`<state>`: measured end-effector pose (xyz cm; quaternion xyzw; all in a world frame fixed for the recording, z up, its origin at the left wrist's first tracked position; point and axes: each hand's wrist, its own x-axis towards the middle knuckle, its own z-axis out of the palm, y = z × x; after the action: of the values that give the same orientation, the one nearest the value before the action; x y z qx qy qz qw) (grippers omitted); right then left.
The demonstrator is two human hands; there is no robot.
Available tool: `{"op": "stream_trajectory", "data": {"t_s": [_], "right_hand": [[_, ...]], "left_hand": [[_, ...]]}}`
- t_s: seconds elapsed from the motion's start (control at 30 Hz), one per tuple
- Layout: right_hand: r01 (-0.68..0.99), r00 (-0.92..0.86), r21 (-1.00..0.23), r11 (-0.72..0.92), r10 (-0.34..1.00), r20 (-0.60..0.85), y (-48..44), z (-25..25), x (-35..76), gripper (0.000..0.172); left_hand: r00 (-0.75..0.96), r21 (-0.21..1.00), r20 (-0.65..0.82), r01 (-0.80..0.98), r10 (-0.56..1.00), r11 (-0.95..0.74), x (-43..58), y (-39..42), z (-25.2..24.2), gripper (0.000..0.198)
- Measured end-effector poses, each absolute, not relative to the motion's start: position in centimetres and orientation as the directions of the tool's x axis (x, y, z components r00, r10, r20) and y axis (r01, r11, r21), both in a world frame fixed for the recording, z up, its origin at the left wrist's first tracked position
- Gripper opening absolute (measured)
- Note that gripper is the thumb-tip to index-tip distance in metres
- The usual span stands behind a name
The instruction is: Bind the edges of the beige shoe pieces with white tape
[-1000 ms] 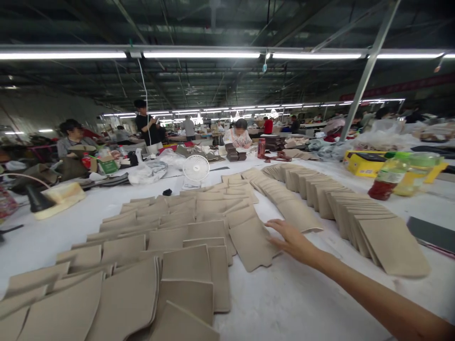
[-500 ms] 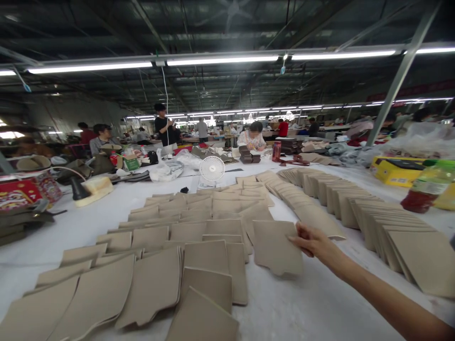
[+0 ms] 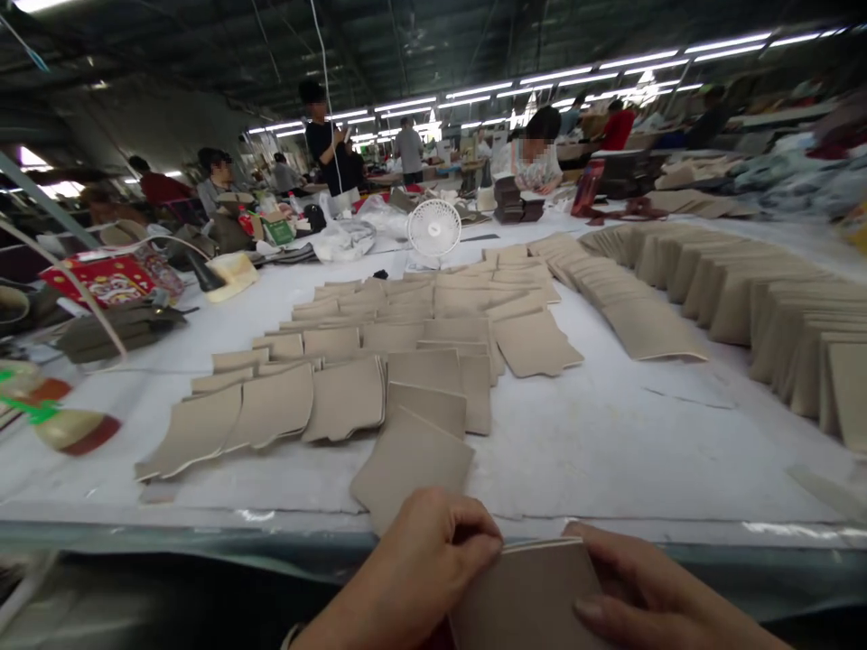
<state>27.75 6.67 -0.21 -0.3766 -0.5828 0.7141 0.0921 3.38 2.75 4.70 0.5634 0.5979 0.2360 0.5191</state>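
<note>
At the table's front edge, a taupe cut panel [image 3: 532, 600] with a pale edge is between my two hands; its lower part runs out of view. My left hand [image 3: 433, 555] is closed, thumb and fingers pinching the panel's upper left corner. My right hand [image 3: 640, 591] grips the right side, thumb on the face and fingers behind. Just beyond my left hand lies a loose panel [image 3: 420, 460] of the same taupe material. Overlapping rows of similar panels [image 3: 345, 397] spread over the left and middle of the white table [image 3: 575, 451].
A fanned row of panels [image 3: 650, 325] and a long curved row standing on edge [image 3: 731, 298] lie to the right. Farther back are a white fan [image 3: 434, 227], plastic bags [image 3: 342, 239] and a red box [image 3: 112, 275]. Bottles [image 3: 78, 431] stand left. Several people work behind.
My right hand has drawn back from the middle of the table to its front edge with a panel. My left hand has come into view, gripping it too. The view has tilted down.
</note>
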Motion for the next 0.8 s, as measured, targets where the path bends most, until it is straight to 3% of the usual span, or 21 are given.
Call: {"op": "stream_trajectory", "data": {"t_s": [0.07, 0.17, 0.27, 0.37, 0.5, 0.63, 0.8], "right_hand": [[0.365, -0.693, -0.906, -0.216, 0.587, -0.419, 6.3, -0.7, 27.9, 0.035], [0.414, -0.728, -0.899, 0.140, 0.644, -0.236, 6.0, -1.3, 28.1, 0.020], [0.358, -0.762, -0.738, 0.572, 0.636, 0.123, 5.8, -1.0, 27.5, 0.025], [0.265, -0.823, -0.528, 0.807, 0.475, 0.313, 5.3, 0.3, 26.1, 0.023], [0.234, -0.835, -0.378, 0.896, 0.384, 0.394, 4.8, 1.3, 24.1, 0.013], [0.234, -0.793, -0.353, 0.906, 0.388, 0.469, 4.6, 0.8, 23.5, 0.007], [0.237, -0.791, -0.299, 0.924, 0.362, 0.493, 4.3, -0.4, 23.5, 0.015]], "left_hand": [[0.203, 0.855, -0.416, 0.420, 0.886, 0.305, 3.0, 2.0, 4.4, 0.020], [0.250, 0.840, -0.500, 0.373, 0.829, 0.394, 2.5, 1.3, 3.8, 0.021], [0.279, 0.853, -0.510, 0.288, 0.813, 0.436, 2.4, 1.1, 3.1, 0.021], [0.273, 0.860, -0.505, 0.237, 0.819, 0.452, 2.6, 1.1, 2.8, 0.018], [0.277, 0.869, -0.490, 0.233, 0.826, 0.437, 2.8, 1.1, 2.7, 0.015], [0.273, 0.865, -0.499, 0.211, 0.823, 0.454, 2.8, 0.8, 2.2, 0.015], [0.245, 0.864, -0.496, 0.231, 0.833, 0.447, 3.2, 0.6, 1.7, 0.016]]}}
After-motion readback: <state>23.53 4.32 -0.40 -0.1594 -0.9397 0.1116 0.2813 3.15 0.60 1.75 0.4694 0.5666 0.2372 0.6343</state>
